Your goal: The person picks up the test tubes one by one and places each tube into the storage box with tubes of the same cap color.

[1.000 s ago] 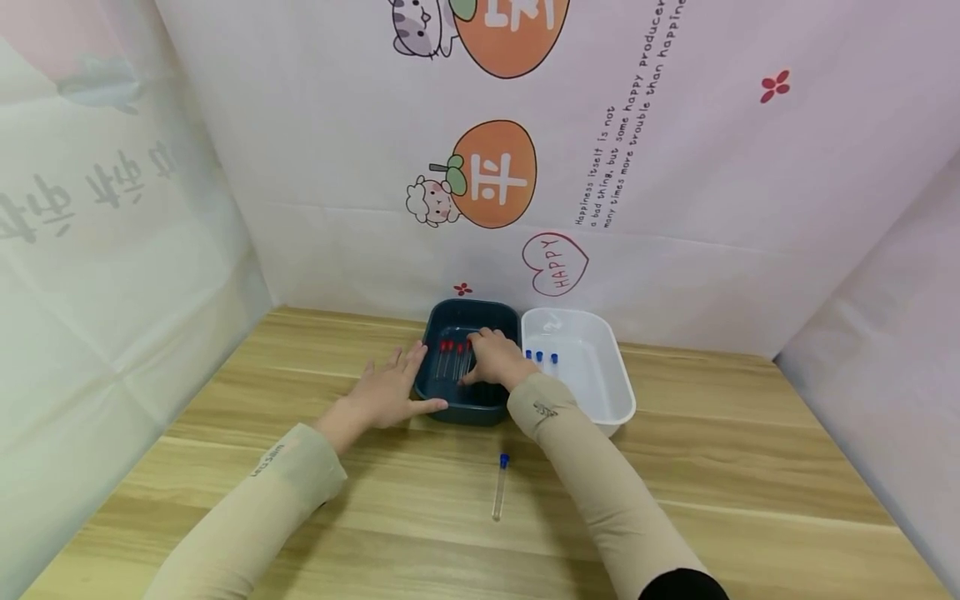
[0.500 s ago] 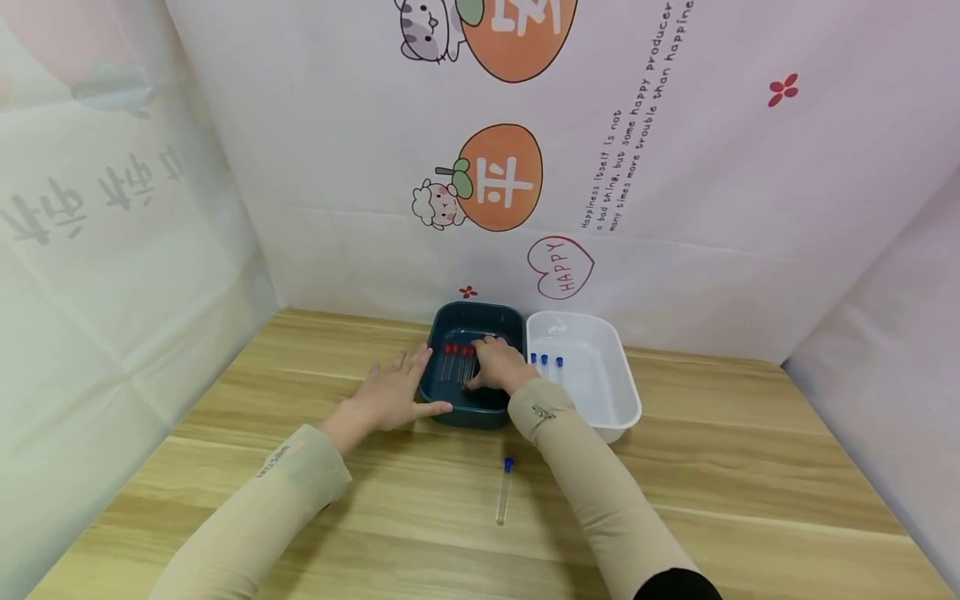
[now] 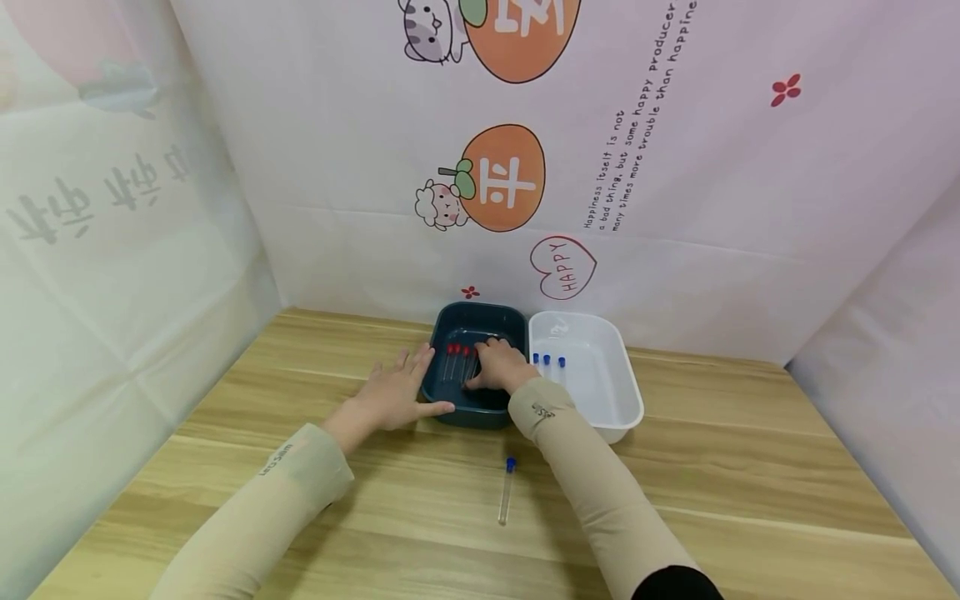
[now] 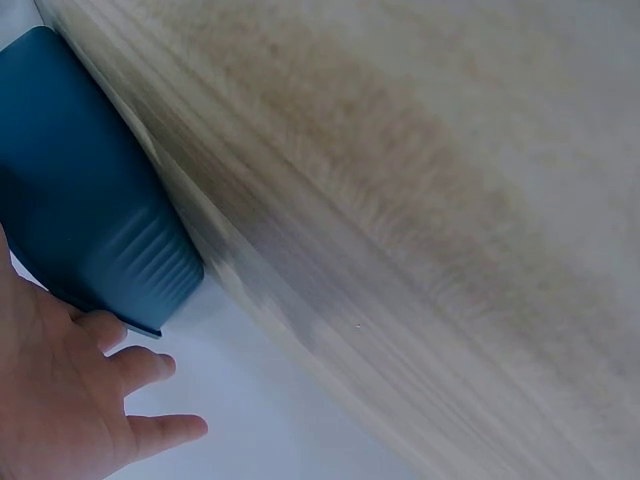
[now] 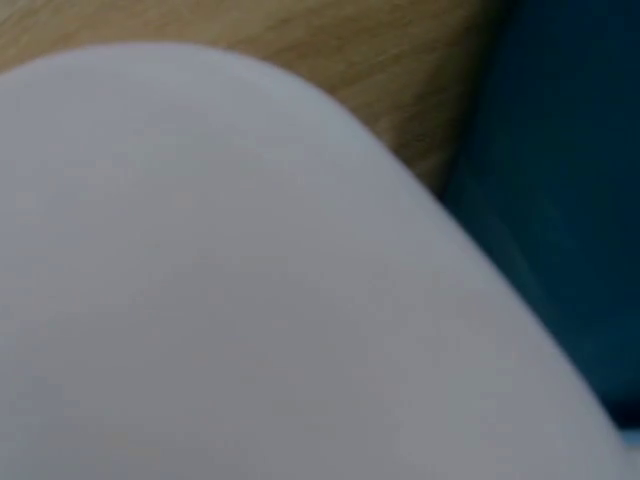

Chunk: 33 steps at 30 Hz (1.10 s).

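In the head view my left hand (image 3: 386, 396) rests with spread fingers against the left side of a dark teal plastic tray (image 3: 472, 417); its thumb lies at the tray's front rim. The left wrist view shows this hand's fingers (image 4: 145, 370) beside the tray wall. My right hand (image 3: 498, 367) reaches inside the same tray. Its curled fingers and thumb pinch a red-capped test tube at the right end of a row of several red-capped test tubes (image 3: 457, 350). That tube is mostly hidden by the hand. The right wrist view shows no fingers.
Beside the dark tray on its right stands a white tray (image 3: 600, 354) holding blue-capped test tubes (image 3: 547, 360), partly hidden by the right arm. One more blue-capped test tube (image 3: 506, 496) lies on the wooden table (image 3: 720, 467). A printed cloth (image 3: 675, 292) hangs behind the trays.
The head view has shifted slightly. My left hand stays against the dark tray. The right hand stays inside it by the red-capped tubes, with only small finger movement.
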Tool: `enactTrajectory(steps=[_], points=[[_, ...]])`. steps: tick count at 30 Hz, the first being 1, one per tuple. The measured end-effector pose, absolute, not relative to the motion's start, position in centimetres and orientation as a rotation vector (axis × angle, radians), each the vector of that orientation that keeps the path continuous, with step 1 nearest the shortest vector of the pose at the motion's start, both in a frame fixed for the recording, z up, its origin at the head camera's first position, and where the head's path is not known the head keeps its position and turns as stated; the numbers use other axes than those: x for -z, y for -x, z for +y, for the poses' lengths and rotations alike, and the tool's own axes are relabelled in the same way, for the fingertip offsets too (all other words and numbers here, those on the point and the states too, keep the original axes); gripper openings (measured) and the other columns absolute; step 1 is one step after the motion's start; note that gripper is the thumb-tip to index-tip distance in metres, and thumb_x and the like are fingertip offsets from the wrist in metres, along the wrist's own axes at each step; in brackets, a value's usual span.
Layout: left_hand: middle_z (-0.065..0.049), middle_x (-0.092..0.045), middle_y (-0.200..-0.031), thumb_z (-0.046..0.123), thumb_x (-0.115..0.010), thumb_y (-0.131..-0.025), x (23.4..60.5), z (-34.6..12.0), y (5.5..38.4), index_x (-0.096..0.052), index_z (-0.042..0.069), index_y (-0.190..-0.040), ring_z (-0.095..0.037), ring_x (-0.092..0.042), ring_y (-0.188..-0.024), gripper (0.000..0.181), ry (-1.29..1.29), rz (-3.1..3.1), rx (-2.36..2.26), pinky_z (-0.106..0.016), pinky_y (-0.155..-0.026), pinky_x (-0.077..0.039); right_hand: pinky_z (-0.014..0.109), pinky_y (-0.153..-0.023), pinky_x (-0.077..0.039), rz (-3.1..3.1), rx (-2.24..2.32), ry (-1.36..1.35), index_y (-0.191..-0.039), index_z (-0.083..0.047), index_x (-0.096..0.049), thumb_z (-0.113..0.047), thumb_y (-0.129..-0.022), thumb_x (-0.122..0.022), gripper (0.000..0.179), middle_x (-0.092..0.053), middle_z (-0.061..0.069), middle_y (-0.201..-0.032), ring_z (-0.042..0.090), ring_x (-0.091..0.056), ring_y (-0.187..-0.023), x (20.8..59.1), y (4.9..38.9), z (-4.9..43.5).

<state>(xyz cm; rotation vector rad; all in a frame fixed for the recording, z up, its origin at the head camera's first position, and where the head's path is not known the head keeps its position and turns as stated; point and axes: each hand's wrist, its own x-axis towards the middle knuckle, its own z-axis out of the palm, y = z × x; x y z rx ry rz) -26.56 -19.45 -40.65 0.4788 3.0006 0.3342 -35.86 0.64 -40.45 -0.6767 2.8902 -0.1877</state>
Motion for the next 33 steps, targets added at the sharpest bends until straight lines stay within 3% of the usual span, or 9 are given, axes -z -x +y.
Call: enactTrajectory(steps=[19,33], points=[[-0.012,-0.008,-0.171,0.081,-0.047,-0.091,40.1,-18.9,26.7,-0.011,0.007,-0.166,-0.04,-0.012,-0.155,0.111,-0.485,2.994,-0.322,-0.073,-0.115,-0.013,0.05,-0.114,-0.038,2.902,0.167,0.694,-0.154,-0.005,-0.047,-0.046,-0.092,-0.076,0.079,-0.047,0.019,-0.152,0.035,-0.046,-0.137,39.4,35.1,1.5],[-0.013,-0.01,-0.171,0.08,-0.048,-0.091,40.3,-18.9,26.1,-0.012,0.006,-0.165,-0.041,-0.015,-0.154,0.111,-0.46,2.999,-0.314,-0.074,-0.114,-0.014,0.051,-0.115,-0.037,2.886,0.243,0.745,-0.158,-0.011,-0.042,-0.044,-0.095,-0.074,0.078,-0.043,0.017,-0.156,0.036,-0.04,-0.143,37.8,32.8,2.4]])
